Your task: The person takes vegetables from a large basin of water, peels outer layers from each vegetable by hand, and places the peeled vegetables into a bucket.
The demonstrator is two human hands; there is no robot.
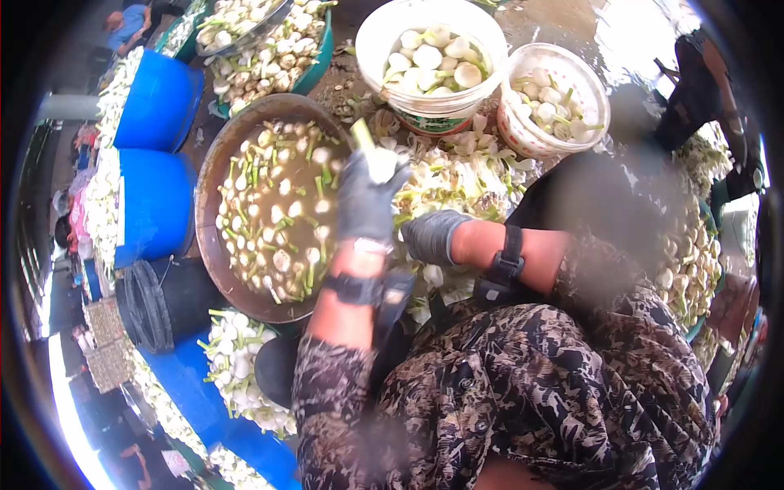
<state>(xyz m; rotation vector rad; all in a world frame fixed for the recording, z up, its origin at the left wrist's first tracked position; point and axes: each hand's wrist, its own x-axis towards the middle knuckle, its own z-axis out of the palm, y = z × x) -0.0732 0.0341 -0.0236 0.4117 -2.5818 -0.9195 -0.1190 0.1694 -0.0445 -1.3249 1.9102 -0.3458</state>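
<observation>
My left hand (365, 196), in a dark grey glove, is closed around a white garlic bulb (381, 166) whose cut green stem points up. It is raised beside the right rim of a wide brown basin (206, 192) of cloudy water, where many trimmed bulbs (282, 261) float. My right hand (435, 237), also gloved, is curled into a fist to the right and a little lower. Whatever its fingers hold, if anything, is hidden. Beneath and behind the hands lies a heap of pale peelings (457, 184).
Beyond the peelings stand a white bucket (374, 57) and a smaller patterned bucket (508, 122), both holding peeled bulbs. Blue tubs (159, 102) and a black bucket (159, 306) line the left. Unpeeled bulbs (237, 355) are piled below the basin. Another person (131, 24) is at upper left.
</observation>
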